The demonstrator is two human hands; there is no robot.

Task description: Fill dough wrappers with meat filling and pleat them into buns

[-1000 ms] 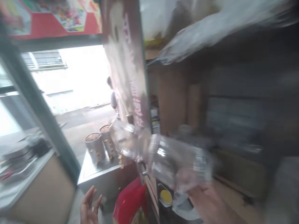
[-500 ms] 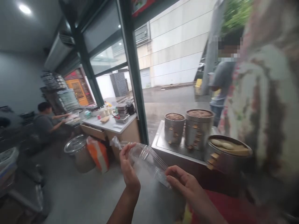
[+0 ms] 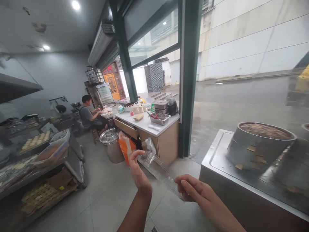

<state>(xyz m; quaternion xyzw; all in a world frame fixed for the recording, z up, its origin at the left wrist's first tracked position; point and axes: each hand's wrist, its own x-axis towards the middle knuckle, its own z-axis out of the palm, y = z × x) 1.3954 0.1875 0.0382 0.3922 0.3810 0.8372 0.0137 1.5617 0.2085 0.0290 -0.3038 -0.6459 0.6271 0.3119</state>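
A clear plastic clamshell container (image 3: 161, 169) is held out before me, slanting from upper left to lower right above the floor. My left hand (image 3: 138, 169) grips its far left end, fingers bent over the rim. At the lower right end, my right hand (image 3: 191, 187) pinches the plastic between thumb and curled fingers. The container is see-through, and I make out no food in it.
A metal-sided steamer (image 3: 259, 151) stands on a steel counter (image 3: 212, 154) at right. Ahead, a white worktable (image 3: 145, 127) carries a steel tray (image 3: 159, 119). A lidded steel pot (image 3: 112, 148) stands on the floor; a person (image 3: 88, 112) sits beyond. Racks (image 3: 72, 164) line the left.
My view has swung left, so the steamers have slid to the right and the left-hand racks show. Both hands keep hold of the clear container.
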